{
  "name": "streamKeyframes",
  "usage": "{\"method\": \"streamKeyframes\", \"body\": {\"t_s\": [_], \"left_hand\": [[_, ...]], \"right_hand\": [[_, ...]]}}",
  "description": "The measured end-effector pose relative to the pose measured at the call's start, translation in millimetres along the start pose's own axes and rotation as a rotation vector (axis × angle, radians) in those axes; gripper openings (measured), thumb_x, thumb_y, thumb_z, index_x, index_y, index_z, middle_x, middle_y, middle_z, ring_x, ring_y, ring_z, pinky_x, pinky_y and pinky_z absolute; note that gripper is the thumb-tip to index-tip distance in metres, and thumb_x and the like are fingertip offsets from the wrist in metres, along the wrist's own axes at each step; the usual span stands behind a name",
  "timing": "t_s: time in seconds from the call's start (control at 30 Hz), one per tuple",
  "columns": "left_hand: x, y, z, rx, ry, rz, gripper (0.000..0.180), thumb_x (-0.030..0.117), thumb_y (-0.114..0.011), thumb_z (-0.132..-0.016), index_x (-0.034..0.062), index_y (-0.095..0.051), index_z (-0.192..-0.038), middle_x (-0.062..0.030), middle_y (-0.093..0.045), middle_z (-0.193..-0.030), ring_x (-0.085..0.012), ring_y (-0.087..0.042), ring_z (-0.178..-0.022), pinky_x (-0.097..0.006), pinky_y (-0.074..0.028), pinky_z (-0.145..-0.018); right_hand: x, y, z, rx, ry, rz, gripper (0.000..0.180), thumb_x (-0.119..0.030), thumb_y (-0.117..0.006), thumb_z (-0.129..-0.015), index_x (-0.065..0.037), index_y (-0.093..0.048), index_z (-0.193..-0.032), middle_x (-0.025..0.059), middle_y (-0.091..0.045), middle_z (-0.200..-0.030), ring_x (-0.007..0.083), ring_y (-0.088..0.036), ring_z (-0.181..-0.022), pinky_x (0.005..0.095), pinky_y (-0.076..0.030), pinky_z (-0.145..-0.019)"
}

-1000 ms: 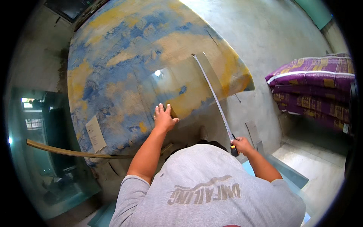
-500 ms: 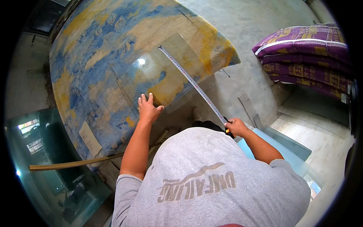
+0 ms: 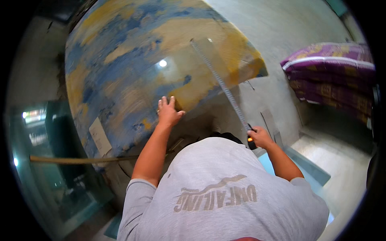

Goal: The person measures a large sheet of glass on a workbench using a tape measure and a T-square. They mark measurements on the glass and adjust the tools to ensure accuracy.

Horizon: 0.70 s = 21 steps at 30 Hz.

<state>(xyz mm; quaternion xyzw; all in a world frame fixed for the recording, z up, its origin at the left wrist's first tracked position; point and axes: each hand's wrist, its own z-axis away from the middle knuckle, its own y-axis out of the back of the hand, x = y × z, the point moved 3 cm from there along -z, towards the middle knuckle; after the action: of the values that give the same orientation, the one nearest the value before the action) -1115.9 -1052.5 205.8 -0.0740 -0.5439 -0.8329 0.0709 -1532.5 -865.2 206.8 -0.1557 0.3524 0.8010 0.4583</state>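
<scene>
A clear glass pane (image 3: 177, 78) lies on a table (image 3: 120, 44) covered with blue, yellow and beige patterned cloth. My left hand (image 3: 170, 112) rests with its fingers spread near the pane's near edge. My right hand (image 3: 261, 137) grips a tape measure (image 3: 251, 143), its case dark with a bit of orange. From the case, the pale tape blade (image 3: 222, 85) runs out straight and slanting across the pane, its tip lying near the far edge. The blade is blurred, so its marks do not read.
A stack of purple and yellow packs (image 3: 329, 72) stands at the right. Glass sheets (image 3: 307, 166) lean beside my right arm, and more glass (image 3: 52, 176) stands at the left. A long wooden strip (image 3: 76, 160) juts out left. A pale card (image 3: 99, 136) lies on the cloth.
The whole view has shifted a little. The tape blade lies at a steeper angle, its far tip farther right on the pane. My left hand stays spread near the pane's edge; my right still grips the case.
</scene>
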Motion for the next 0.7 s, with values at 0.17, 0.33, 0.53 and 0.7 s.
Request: {"method": "streamKeyframes", "body": {"t_s": [0.17,0.33,0.53,0.7], "left_hand": [[-4.0,-3.8,20.7,0.173,-0.050,0.086,0.072,0.040,-0.079,-0.083,0.0061,-0.056,-0.142,-0.0245,-0.038,-0.159,-0.0416,-0.032,-0.150,-0.052,-0.032,-0.120],[-12.9,-23.2,64.0,0.186,-0.020,0.097,0.064,0.039,-0.074,-0.088,0.0039,-0.058,-0.139,-0.0225,-0.042,-0.156,-0.0385,-0.034,-0.149,-0.052,-0.030,-0.120],[-33.5,-26.3,89.1,0.132,-0.010,0.176,0.069,0.040,-0.071,-0.090,0.0059,-0.053,-0.147,-0.0187,-0.038,-0.161,-0.0349,-0.030,-0.152,-0.050,-0.026,-0.123],[-32.5,-13.0,87.0,0.004,0.012,0.232,0.073,0.042,-0.071,-0.089,0.0059,-0.050,-0.149,-0.0177,-0.034,-0.164,-0.0340,-0.025,-0.155,-0.050,-0.024,-0.125]], "right_hand": [[8.3,42.1,-47.7,0.227,0.486,0.140,0.014,-0.015,-0.063,-0.094,-0.001,-0.065,-0.089,0.0069,-0.059,-0.077,0.0210,-0.058,-0.073,0.0377,-0.047,-0.069],[-91.9,96.1,-76.1,0.022,0.392,0.200,0.016,-0.013,-0.060,-0.099,-0.001,-0.064,-0.108,0.0112,-0.061,-0.087,0.0202,-0.060,-0.082,0.0357,-0.050,-0.075],[-151.9,131.6,-111.4,-0.056,0.528,0.565,0.011,-0.007,-0.061,-0.093,-0.005,-0.068,-0.102,0.0135,-0.061,-0.085,0.0289,-0.063,-0.085,0.0419,-0.050,-0.075],[-166.5,149.4,-139.8,-0.021,0.616,0.947,0.017,-0.009,-0.064,-0.091,-0.009,-0.071,-0.107,0.0200,-0.066,-0.100,0.0422,-0.063,-0.100,0.0489,-0.052,-0.085]]}}
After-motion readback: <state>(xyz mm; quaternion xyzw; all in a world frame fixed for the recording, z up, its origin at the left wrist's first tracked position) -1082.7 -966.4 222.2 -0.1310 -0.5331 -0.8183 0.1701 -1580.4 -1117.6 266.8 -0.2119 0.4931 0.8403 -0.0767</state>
